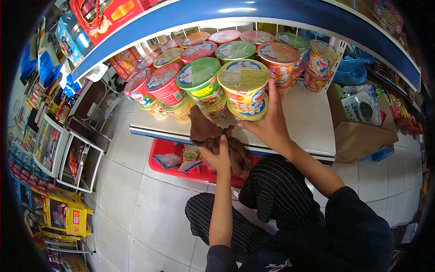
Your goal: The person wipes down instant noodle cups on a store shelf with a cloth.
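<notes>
My left hand (218,156) is closed on a crumpled brown cloth (206,129) at the shelf's front edge. To its right, my right hand (272,122) grips the side of a stack of two yellow noodle cups, the upper one (243,84) resting on the lower one (249,113). A green-lidded cup (200,81) stands just left of that stack, and an orange-lidded cup (278,59) behind it to the right. The cloth hides part of the cups behind it.
More stacked cups fill the white shelf (301,118). A red tray (158,152) with packets lies beneath it. At the right is a cardboard box (362,138) with bags. The blue-edged upper shelf (217,13) overhangs the cups. A yellow rack (68,215) stands at the left.
</notes>
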`<state>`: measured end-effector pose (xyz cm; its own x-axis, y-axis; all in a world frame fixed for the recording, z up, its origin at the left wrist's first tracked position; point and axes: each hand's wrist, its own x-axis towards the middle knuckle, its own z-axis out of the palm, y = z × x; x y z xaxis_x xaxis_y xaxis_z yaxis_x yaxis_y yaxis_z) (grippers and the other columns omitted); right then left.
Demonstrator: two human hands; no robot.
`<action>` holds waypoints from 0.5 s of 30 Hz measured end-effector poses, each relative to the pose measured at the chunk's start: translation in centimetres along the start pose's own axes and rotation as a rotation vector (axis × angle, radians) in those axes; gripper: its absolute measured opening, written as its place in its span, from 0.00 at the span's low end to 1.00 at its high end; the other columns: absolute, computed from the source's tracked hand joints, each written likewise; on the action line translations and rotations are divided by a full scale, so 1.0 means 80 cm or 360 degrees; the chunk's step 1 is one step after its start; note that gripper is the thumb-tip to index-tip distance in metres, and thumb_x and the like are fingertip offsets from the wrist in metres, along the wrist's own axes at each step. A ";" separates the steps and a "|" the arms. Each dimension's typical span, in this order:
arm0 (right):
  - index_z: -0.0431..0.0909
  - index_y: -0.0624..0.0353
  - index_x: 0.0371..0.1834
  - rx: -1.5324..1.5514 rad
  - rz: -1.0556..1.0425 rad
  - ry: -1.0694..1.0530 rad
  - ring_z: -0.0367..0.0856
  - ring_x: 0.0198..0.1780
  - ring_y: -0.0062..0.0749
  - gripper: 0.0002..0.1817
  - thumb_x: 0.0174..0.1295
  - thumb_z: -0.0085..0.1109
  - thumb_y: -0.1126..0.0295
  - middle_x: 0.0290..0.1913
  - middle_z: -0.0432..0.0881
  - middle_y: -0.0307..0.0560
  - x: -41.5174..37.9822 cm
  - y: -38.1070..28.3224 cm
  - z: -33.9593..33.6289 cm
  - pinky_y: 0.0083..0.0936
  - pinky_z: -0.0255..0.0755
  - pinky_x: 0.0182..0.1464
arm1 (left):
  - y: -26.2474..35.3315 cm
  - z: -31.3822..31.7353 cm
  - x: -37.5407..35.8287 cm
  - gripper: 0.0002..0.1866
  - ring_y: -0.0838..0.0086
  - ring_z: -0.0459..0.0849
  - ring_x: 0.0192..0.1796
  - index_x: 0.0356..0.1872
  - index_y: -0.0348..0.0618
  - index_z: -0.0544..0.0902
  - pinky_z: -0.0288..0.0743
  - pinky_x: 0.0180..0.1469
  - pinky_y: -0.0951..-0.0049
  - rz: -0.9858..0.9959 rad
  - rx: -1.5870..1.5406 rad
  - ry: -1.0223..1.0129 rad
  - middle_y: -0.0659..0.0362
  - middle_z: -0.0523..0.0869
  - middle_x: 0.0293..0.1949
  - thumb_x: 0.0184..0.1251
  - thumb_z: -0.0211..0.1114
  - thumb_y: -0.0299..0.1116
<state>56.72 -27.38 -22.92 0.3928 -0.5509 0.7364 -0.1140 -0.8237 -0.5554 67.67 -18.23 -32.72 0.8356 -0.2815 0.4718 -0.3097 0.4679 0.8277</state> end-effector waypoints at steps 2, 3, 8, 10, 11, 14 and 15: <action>0.32 0.64 0.68 -0.0023 -0.0016 0.0028 0.60 0.63 0.47 0.63 0.35 0.74 0.69 0.62 0.56 0.60 -0.003 0.007 0.006 0.34 0.56 0.62 | 0.007 0.001 -0.001 0.34 0.67 0.67 0.55 0.61 0.34 0.55 0.59 0.59 0.69 -0.0030 -0.0029 -0.0016 0.50 0.66 0.56 0.57 0.63 0.29; 0.31 0.64 0.68 0.0002 -0.0002 0.0018 0.59 0.63 0.47 0.62 0.36 0.73 0.70 0.62 0.56 0.61 -0.005 0.007 0.008 0.34 0.56 0.62 | 0.011 0.003 -0.001 0.33 0.67 0.67 0.55 0.61 0.34 0.55 0.59 0.59 0.69 -0.0046 -0.0045 -0.0021 0.50 0.66 0.56 0.57 0.63 0.29; 0.29 0.64 0.68 0.0017 0.0097 -0.0083 0.58 0.65 0.45 0.61 0.38 0.71 0.71 0.63 0.55 0.63 -0.010 0.001 -0.009 0.33 0.55 0.63 | 0.007 0.000 -0.002 0.35 0.67 0.66 0.56 0.61 0.33 0.55 0.58 0.59 0.69 -0.0063 0.0027 -0.0001 0.50 0.65 0.57 0.57 0.64 0.30; 0.28 0.63 0.68 0.0009 0.0079 -0.0086 0.58 0.65 0.45 0.62 0.38 0.71 0.71 0.63 0.55 0.62 -0.027 0.003 -0.025 0.33 0.54 0.64 | 0.006 -0.001 -0.003 0.36 0.66 0.65 0.57 0.61 0.32 0.54 0.57 0.60 0.69 -0.0074 0.0055 0.0027 0.49 0.64 0.57 0.56 0.64 0.31; 0.30 0.63 0.68 0.0034 0.0080 -0.0055 0.56 0.65 0.45 0.61 0.38 0.71 0.71 0.64 0.54 0.63 -0.035 0.004 -0.036 0.34 0.53 0.64 | 0.008 0.001 -0.004 0.36 0.66 0.64 0.58 0.61 0.32 0.54 0.56 0.61 0.68 -0.0079 0.0069 0.0042 0.49 0.63 0.58 0.56 0.65 0.32; 0.32 0.64 0.68 0.0074 0.0149 0.0038 0.54 0.66 0.47 0.60 0.38 0.71 0.71 0.65 0.52 0.63 -0.052 0.011 -0.073 0.35 0.53 0.65 | 0.010 0.001 -0.005 0.39 0.65 0.62 0.59 0.62 0.31 0.53 0.52 0.63 0.68 -0.0125 0.0097 0.0066 0.48 0.61 0.59 0.55 0.66 0.34; 0.31 0.63 0.68 0.0063 0.0215 0.0068 0.54 0.66 0.46 0.61 0.38 0.71 0.71 0.65 0.52 0.62 -0.053 0.013 -0.086 0.35 0.53 0.64 | 0.010 0.001 -0.005 0.39 0.65 0.61 0.60 0.62 0.31 0.53 0.51 0.63 0.67 -0.0147 0.0101 0.0071 0.48 0.60 0.60 0.54 0.67 0.35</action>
<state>48.63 -26.79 -23.95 0.3370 -0.6622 0.6693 -0.1266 -0.7363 -0.6647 67.03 -17.81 -32.26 0.8807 -0.2828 0.3799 -0.2575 0.3872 0.8853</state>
